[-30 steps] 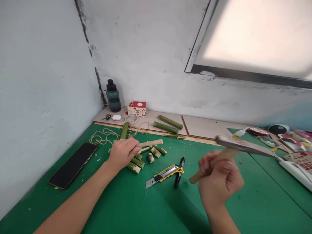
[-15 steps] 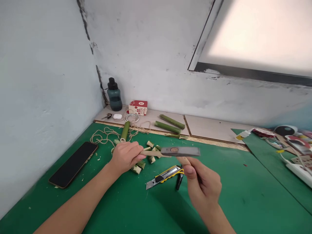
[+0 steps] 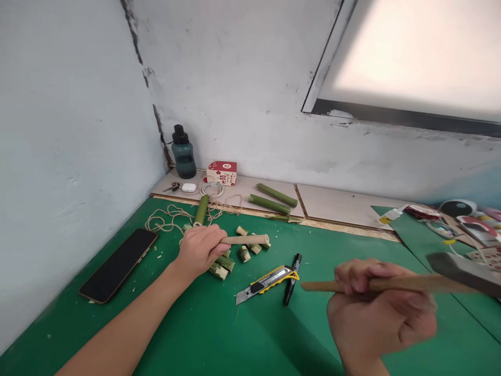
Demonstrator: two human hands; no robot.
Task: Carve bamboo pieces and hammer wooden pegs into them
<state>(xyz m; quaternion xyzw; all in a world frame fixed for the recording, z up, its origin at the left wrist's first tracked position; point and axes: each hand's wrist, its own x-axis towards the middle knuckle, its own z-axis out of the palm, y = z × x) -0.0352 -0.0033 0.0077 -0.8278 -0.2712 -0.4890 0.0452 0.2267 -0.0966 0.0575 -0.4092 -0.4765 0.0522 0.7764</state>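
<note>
My left hand [image 3: 202,245] is wrapped round a thin, pale bamboo stick [image 3: 246,239], whose round end points to the right. On the right, my right hand [image 3: 381,303] grips the wooden handle of a hammer [image 3: 462,269]; the metal head is blurred at the far right. Cut bamboo pieces [image 3: 244,254] lie below and beside the stick, some partly hidden by my left hand. Between the hands, a yellow utility knife [image 3: 270,282] rests against a black marker [image 3: 291,282] on the green mat [image 3: 219,334].
A phone [image 3: 119,265] lies at left. Behind are twine [image 3: 168,216], an upright green bamboo tube [image 3: 201,210], a water bottle [image 3: 183,154], a red-and-white box [image 3: 222,173] and two bamboo lengths [image 3: 270,203]. A glue bottle [image 3: 391,215] and a power strip [image 3: 479,277] are at right.
My right hand has swung the hammer away from the bamboo stick, rightward and closer to me. The stick's end and the whole marker now show. My left hand has hardly moved.
</note>
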